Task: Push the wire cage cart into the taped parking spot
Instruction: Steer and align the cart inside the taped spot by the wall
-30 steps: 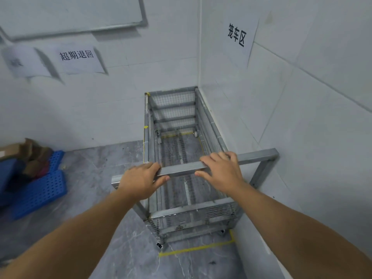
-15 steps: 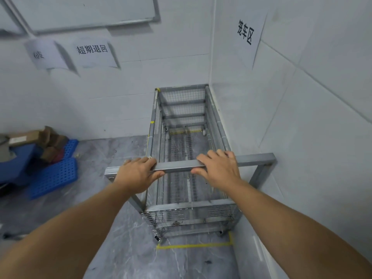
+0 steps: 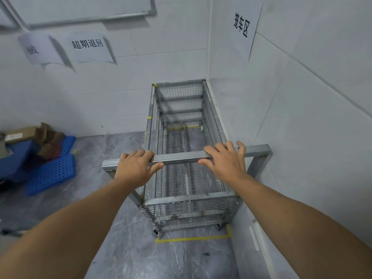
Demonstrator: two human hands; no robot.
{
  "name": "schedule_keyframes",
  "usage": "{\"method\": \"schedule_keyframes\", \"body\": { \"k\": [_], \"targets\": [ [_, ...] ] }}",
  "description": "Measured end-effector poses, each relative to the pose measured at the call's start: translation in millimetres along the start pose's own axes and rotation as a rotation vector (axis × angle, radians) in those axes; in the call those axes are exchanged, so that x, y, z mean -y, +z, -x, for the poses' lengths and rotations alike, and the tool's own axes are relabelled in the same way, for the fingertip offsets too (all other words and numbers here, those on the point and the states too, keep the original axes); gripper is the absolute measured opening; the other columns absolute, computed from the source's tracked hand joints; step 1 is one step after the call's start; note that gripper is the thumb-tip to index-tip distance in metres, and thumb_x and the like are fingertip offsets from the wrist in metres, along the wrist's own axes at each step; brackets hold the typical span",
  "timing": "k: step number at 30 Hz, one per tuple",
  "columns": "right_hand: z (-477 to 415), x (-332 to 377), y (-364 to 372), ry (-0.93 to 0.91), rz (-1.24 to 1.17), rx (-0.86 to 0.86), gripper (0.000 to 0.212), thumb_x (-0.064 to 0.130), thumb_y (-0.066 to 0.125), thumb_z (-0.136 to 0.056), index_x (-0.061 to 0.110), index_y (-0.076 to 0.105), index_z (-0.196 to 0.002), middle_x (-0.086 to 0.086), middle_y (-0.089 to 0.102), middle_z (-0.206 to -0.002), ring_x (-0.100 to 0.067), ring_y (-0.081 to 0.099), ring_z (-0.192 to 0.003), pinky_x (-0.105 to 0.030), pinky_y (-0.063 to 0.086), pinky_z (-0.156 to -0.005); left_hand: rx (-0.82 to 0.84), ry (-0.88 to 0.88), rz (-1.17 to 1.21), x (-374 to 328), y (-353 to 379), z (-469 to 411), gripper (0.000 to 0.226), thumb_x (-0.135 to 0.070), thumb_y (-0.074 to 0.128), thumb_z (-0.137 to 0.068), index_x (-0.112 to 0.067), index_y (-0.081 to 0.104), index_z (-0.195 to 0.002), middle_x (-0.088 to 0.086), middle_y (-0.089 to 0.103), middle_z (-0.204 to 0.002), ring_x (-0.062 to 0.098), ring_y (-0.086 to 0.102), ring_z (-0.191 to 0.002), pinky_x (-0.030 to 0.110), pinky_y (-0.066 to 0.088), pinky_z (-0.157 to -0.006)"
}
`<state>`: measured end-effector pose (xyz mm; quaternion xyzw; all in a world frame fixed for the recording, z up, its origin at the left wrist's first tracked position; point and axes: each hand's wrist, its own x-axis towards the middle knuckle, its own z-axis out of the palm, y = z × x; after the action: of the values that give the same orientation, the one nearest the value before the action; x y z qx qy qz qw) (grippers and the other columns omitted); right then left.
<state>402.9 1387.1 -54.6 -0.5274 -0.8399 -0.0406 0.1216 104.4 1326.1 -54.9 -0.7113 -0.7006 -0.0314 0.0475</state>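
Observation:
The grey wire cage cart [image 3: 181, 206] stands in the corner, its far end against the back wall and its right side along the right wall. Yellow floor tape [image 3: 191, 238] marks a line just in front of the cart's near wheels, with a short strip turning up at the right. My left hand [image 3: 134, 168] grips the cart's metal handle bar [image 3: 181, 158] on its left part. On the right part of the same bar my right hand [image 3: 225, 160] is wrapped, thumb under it. The cart is empty.
White tiled walls close off the back and right. Paper signs [image 3: 243, 27] hang on both walls. A blue plastic pallet [image 3: 52, 174] with cardboard boxes [image 3: 22, 134] lies at the left on the grey marble floor [image 3: 120, 248].
The cart has rolled deeper into the corner, and its near wheels now sit past the yellow line. Both hands stay on the handle bar.

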Motion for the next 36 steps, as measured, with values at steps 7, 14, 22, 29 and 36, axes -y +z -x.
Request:
{"method": "schedule_keyframes", "body": {
  "k": [7, 14, 22, 29, 36],
  "targets": [
    [-5, -10, 10, -0.072, 0.008, -0.103, 0.048, 0.075, 0.029, -0.088, 0.04, 0.059, -0.103, 0.013, 0.058, -0.097, -0.018, 0.048, -0.098, -0.05, 0.028, -0.096, -0.109, 0.083, -0.078, 3, 7, -3, 0.057, -0.075, 0.019, -0.09, -0.028, 0.051, -0.094, -0.007, 0.06, -0.084, 0.02, 0.055, -0.075, 0.039, 0.04, -0.071],
    [-7, -4, -1, -0.035, 0.025, 0.05, 0.058, 0.079, 0.017, -0.083, 0.042, 0.055, -0.105, 0.014, 0.058, -0.103, -0.018, 0.046, -0.105, -0.048, 0.023, -0.096, -0.014, 0.038, -0.05, 1, 2, -3, 0.062, -0.078, 0.012, -0.086, -0.029, 0.048, -0.097, -0.005, 0.058, -0.091, 0.021, 0.053, -0.086, 0.042, 0.036, -0.075],
    [-6, 8, -12, 0.04, -0.013, 0.174, 0.048, 0.073, 0.029, -0.087, 0.036, 0.051, -0.11, 0.007, 0.056, -0.111, -0.021, 0.045, -0.11, -0.049, 0.021, -0.102, 0.144, -0.056, 0.023, -9, -15, 1, 0.06, -0.075, 0.019, -0.086, -0.026, 0.048, -0.104, -0.001, 0.055, -0.106, 0.022, 0.048, -0.102, 0.043, 0.032, -0.092],
    [4, 17, -18, 0.059, -0.035, 0.179, 0.041, 0.059, 0.039, -0.095, 0.033, 0.048, -0.126, 0.003, 0.053, -0.124, -0.024, 0.041, -0.122, -0.053, 0.013, -0.114, -0.008, -0.005, 0.089, -13, -14, 24, 0.052, -0.062, 0.035, -0.092, -0.028, 0.041, -0.132, -0.003, 0.052, -0.127, 0.025, 0.044, -0.116, 0.048, 0.026, -0.106],
    [-4, 17, -29, 0.096, -0.069, 0.236, 0.032, 0.06, 0.043, -0.093, 0.034, 0.052, -0.109, 0.007, 0.054, -0.111, -0.021, 0.046, -0.111, -0.045, 0.028, -0.103, 0.112, -0.03, 0.146, -8, -10, 21, 0.067, -0.07, 0.024, -0.089, -0.034, 0.023, -0.145, -0.004, 0.036, -0.145, 0.026, 0.026, -0.134, 0.056, 0.006, -0.114]
  ]
}}
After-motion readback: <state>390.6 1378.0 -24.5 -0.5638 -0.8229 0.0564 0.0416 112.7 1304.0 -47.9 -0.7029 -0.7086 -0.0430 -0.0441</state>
